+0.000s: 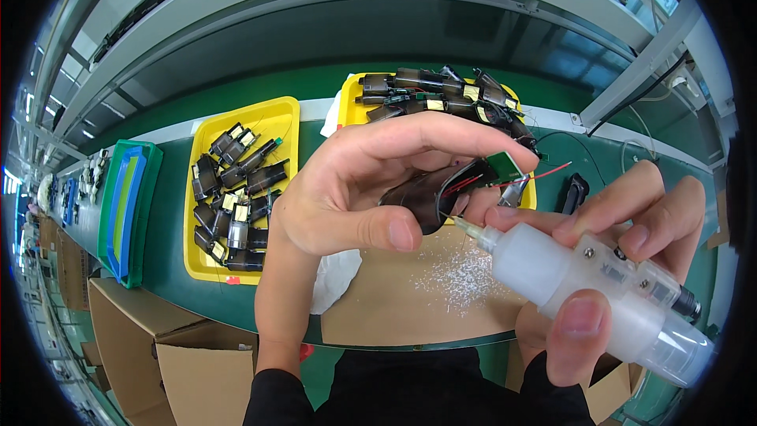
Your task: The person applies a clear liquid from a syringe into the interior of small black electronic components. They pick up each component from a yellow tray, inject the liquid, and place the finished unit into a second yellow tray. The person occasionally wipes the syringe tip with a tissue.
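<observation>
Between the thumb and fingers of my left hand (331, 189) is a dark, curved plastic housing (418, 193), tilted over the bench. A small green circuit board (505, 166) and thin red wires stick out at its right end. My right hand (646, 217) grips a white hand-held dispenser (544, 264), a fat cylinder with a clear end and a screwed-on side piece. Its narrow nozzle points left and meets the lower edge of the housing; whether it touches is too fine to tell. My left fingertips are partly hidden behind the housing.
Yellow trays (290, 130) of similar dark housings stand at left and at the back. Brown cardboard (371, 308) with scattered white bits lies below my hands, beside a white cloth (335, 280). Green and blue trays (150, 189) sit farther left. Cardboard boxes (205, 379) stand below the bench edge.
</observation>
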Motion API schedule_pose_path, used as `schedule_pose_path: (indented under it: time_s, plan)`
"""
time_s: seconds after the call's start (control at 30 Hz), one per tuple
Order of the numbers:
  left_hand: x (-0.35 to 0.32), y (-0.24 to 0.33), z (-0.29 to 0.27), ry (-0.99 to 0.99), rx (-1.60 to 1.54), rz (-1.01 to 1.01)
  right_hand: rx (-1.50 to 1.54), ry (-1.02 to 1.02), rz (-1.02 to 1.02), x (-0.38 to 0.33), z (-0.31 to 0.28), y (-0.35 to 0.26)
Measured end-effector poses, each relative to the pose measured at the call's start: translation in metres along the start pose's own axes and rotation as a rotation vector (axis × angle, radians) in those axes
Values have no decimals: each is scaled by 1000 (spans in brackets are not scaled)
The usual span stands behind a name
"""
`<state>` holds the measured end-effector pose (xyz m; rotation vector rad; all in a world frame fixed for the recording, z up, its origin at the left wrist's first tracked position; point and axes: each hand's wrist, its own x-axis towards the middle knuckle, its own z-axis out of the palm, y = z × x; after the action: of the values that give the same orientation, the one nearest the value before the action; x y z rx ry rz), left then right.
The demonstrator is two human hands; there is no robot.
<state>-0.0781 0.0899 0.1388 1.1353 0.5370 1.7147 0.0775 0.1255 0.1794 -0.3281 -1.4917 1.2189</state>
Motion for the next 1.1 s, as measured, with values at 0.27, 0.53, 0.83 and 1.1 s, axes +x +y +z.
schedule_pose_path:
  time_s: [0.27,0.53,0.83,1.1]
  plan:
    - [3,-14,-11,-113,-21,98,180,-180,-157,3,-20,19]
    - [0,-14,-10,-102,-9,82,101,-147,-87,1,-13,11]
    - [1,-15,-12,-149,64,99,106,-162,-103,0,-15,13]
    - [3,-16,-14,-161,73,133,93,-129,-85,0,-13,13]
